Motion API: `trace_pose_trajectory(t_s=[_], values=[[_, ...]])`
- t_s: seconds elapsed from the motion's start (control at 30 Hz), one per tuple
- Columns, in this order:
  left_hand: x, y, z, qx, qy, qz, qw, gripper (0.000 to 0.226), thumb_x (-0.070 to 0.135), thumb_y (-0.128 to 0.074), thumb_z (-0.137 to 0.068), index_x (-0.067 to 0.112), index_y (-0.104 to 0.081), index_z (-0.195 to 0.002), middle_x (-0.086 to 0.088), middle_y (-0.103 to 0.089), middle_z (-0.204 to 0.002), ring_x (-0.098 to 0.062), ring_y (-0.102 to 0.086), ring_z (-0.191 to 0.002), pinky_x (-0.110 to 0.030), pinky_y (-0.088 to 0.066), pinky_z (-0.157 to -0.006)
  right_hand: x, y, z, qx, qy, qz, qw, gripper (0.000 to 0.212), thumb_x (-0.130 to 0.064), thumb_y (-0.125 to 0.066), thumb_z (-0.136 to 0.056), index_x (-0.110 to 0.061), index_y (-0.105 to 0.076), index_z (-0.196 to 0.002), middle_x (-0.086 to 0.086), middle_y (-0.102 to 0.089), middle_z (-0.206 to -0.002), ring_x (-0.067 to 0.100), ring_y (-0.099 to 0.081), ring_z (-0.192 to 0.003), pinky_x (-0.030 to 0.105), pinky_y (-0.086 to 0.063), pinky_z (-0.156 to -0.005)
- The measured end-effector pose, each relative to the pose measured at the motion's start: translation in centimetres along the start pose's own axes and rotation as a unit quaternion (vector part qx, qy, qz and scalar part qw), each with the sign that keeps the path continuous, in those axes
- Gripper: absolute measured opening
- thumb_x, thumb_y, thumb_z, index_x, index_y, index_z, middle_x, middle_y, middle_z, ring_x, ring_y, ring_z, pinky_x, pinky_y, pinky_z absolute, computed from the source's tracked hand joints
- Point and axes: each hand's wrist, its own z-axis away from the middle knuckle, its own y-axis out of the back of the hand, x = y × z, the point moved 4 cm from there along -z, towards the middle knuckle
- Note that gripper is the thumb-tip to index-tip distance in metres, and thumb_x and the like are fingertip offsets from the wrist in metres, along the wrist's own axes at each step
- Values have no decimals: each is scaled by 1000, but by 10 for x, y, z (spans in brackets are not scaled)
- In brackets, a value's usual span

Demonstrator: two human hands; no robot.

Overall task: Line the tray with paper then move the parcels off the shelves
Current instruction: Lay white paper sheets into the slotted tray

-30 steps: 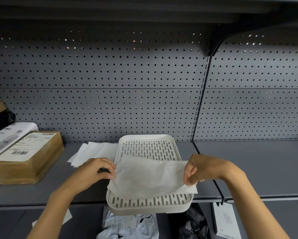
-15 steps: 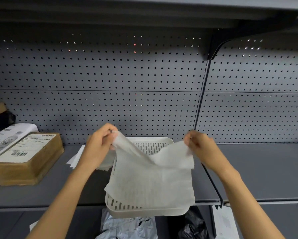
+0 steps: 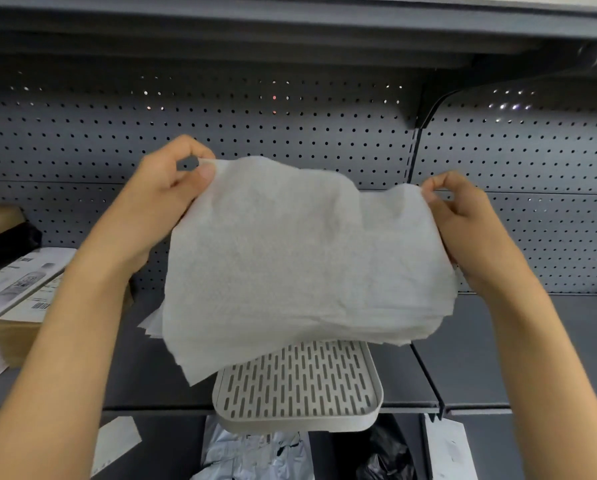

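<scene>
A white sheet of paper point(image 3: 297, 258) hangs spread in the air above the white slotted tray point(image 3: 300, 393). My left hand point(image 3: 165, 199) pinches its upper left corner. My right hand point(image 3: 463, 220) pinches its upper right corner. The tray sits on the grey shelf point(image 3: 498, 358) with its front edge over the shelf lip; the paper hides its far half. A brown labelled parcel point(image 3: 16, 327) lies on the shelf at the left, partly behind my left forearm, with a white parcel point(image 3: 16, 278) and a black one point(image 3: 3, 244) beside it.
More white paper sheets point(image 3: 151, 323) lie on the shelf behind the held sheet. A perforated grey back panel point(image 3: 290, 133) closes the shelf. Below the shelf lie a pale plastic bag point(image 3: 255, 455), a black bag point(image 3: 383, 455) and white envelopes point(image 3: 449, 448).
Both hands have lifted the paper from the tray up into the air and stretched it wide between them. The tray has stayed put.
</scene>
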Motion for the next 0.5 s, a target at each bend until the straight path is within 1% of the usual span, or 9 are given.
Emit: trace_pose_trajectory(t_s=[0.07, 0.13, 0.17, 0.2, 0.27, 0.33, 0.4, 0.43, 0.5], values=[[-8, -2, -12, 10, 18, -22, 1000, 18, 26, -46, -105, 14, -58, -113, -20, -66, -88, -23, -56, -66, -31, -42, -56, -1, -5, -11, 7, 6, 27, 1000, 15, -15, -39, -109, -9, -52, -105, 1, -47, -61, 4, -37, -34, 15, -30, -33], [-26, -10, -25, -4, 45, -51, 998, 19, 23, -46, -105, 11, -59, -113, -18, -69, -96, -22, -58, -70, -30, -44, -60, 10, -16, -23, 8, 7, 69, 998, 15, -11, -38, -108, -6, -52, -105, 8, -49, -64, 14, -44, -43, 20, -38, -39], [-38, -16, -30, -16, 60, -63, 996, 19, 22, -47, -105, 10, -60, -112, -19, -69, -98, -23, -59, -73, -30, -44, -61, 19, -23, -28, 5, 3, 90, 996, 15, -9, -38, -108, -5, -52, -105, 10, -50, -66, 20, -45, -48, 24, -41, -44], [-52, -22, -34, -28, 71, -71, 995, 18, 21, -47, -105, 9, -61, -109, -21, -69, -99, -25, -60, -76, -31, -44, -63, 31, -29, -32, 3, -2, 113, 994, 15, -8, -38, -107, -5, -52, -104, 9, -51, -65, 22, -45, -51, 27, -42, -49], [-80, -32, -37, -47, 87, -76, 992, 16, 20, -49, -104, 11, -61, -100, -19, -69, -93, -26, -60, -76, -31, -42, -62, 55, -41, -35, -2, -12, 146, 989, 14, -7, -38, -107, -7, -50, -100, 4, -50, -62, 19, -44, -52, 26, -40, -53], [-104, -41, -36, -57, 104, -80, 990, 15, 21, -50, -104, 17, -61, -96, -9, -69, -91, -20, -57, -73, -28, -39, -58, 79, -53, -33, -6, -25, 155, 988, 14, -6, -39, -107, -9, -48, -97, 6, -50, -62, 20, -45, -52, 27, -38, -54], [-124, -50, -33, -63, 119, -88, 987, 14, 20, -51, -103, 14, -63, -98, -7, -69, -96, -11, -54, -70, -25, -37, -57, 102, -63, -30, -4, -37, 159, 987, 15, -9, -41, -108, -10, -49, -95, 10, -52, -66, 24, -45, -55, 30, -40, -56], [-134, -56, -32, -70, 128, -88, 985, 14, 19, -52, -103, 12, -64, -99, -8, -69, -97, -7, -52, -66, -24, -36, -55, 111, -68, -29, -3, -41, 162, 986, 15, -10, -43, -107, -10, -50, -94, 11, -53, -68, 24, -46, -57, 34, -42, -57], [-151, -66, -30, -81, 145, -87, 982, 14, 16, -54, -102, 8, -65, -98, -10, -71, -96, -6, -49, -59, -23, -35, -52, 130, -78, -30, -3, -58, 173, 983, 16, -11, -45, -106, -10, -54, -93, 14, -59, -74, 28, -52, -61, 45, -51, -62]])
